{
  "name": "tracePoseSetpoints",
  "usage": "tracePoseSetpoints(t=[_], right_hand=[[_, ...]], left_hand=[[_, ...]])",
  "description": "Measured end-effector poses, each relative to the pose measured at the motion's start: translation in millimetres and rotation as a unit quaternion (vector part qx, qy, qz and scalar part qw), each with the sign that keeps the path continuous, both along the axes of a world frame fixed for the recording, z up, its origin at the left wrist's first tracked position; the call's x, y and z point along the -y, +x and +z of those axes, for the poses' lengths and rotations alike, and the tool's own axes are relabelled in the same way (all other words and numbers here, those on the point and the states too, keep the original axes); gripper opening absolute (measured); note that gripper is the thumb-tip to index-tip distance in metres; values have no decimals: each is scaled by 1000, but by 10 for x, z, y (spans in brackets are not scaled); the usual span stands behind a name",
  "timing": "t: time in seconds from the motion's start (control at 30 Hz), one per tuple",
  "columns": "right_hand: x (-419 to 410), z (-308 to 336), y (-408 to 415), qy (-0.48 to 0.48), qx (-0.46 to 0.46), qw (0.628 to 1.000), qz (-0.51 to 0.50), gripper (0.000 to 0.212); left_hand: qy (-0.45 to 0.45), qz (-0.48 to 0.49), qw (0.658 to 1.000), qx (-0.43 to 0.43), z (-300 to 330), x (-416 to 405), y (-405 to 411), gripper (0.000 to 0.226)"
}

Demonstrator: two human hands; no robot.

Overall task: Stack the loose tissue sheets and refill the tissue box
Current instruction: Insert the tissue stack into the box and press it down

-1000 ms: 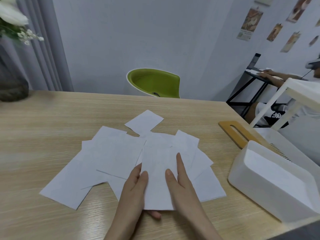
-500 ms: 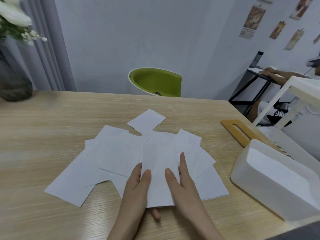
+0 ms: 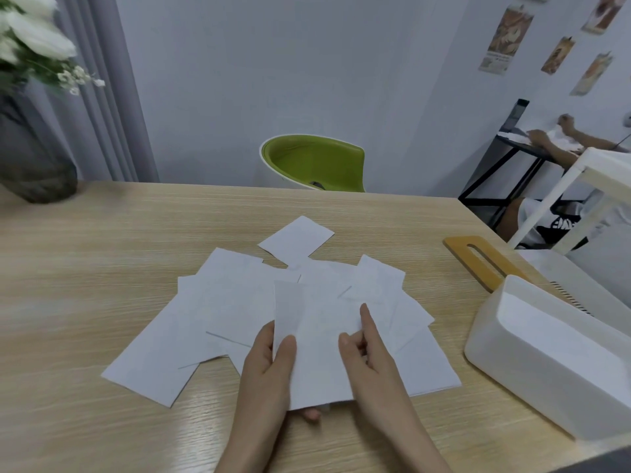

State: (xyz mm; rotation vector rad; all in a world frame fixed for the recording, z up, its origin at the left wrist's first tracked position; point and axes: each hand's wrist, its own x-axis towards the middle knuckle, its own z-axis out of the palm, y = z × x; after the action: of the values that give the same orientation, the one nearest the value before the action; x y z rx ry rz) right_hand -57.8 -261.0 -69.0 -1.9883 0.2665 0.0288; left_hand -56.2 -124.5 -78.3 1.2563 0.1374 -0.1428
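Head view: white tissue sheets [image 3: 239, 302] fanned, overlapping.

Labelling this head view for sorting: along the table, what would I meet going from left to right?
Dark vase → spread of loose tissue sheets → left hand → right hand → wooden lid → white tissue box.

Bare table [image 3: 102, 268] lies left of the sheets [image 3: 218, 302]; the tissue box [image 3: 546, 363] blocks the right.

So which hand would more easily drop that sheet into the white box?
Probably the right hand: it already grips the sheet, and the open tissue box sits on its side; the left hand is farther away.
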Motion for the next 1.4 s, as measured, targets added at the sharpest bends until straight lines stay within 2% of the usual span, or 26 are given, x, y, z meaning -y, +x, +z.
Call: tracePoseSetpoints(t=[0.17, 0.27, 0.37, 0.5, 0.63, 0.7, 0.77, 0.83, 0.9, 1.1, 1.27, 1.33, 1.4], right_hand=[[198, 10, 50, -3, 21, 1000, -21, 53], [276, 25, 82, -24, 45, 998, -22, 41], [345, 41, 119, -57, 69, 996, -15, 30], [410, 11, 186, -163, 102, 981, 1, 31], [378, 2, 289, -281, 125, 951, 30, 28], [348, -21, 314, -325, 121, 937, 44, 28], [329, -65, 325, -349, 101, 930, 56, 34], [336, -107, 334, -366, 86, 925, 62, 51], [375, -126, 370, -380, 67, 921, 56, 54], [583, -62, 536, -376, 20, 926, 40, 58], [602, 1, 520, -369, 58, 927, 29, 52], [530, 23, 433, -330, 93, 939, 24, 43], [394, 58, 290, -233, 104, 966, 33, 30]], left_hand=[[25, 50, 998, 14, -64, -103, 89, 15], [29, 60, 998, 21, -55, -194, 126, 33], [28, 71, 997, 20, -54, -273, 152, 32], [19, 98, 995, 20, -81, -309, 145, 31], [7, 115, 993, 2, -94, -287, 138, 32], [14, 124, 992, 3, -98, -291, 145, 26], [21, 138, 990, -4, -121, -298, 154, 24], [26, 142, 989, -12, -145, -300, 160, 27], [31, 146, 989, -10, -162, -293, 162, 27], [19, 146, 989, -16, -151, -256, 160, 27], [13, 130, 991, -28, -119, -223, 163, 26], [25, 131, 991, -17, -100, -211, 159, 26], [26, 131, 991, -14, -84, -184, 156, 27]])
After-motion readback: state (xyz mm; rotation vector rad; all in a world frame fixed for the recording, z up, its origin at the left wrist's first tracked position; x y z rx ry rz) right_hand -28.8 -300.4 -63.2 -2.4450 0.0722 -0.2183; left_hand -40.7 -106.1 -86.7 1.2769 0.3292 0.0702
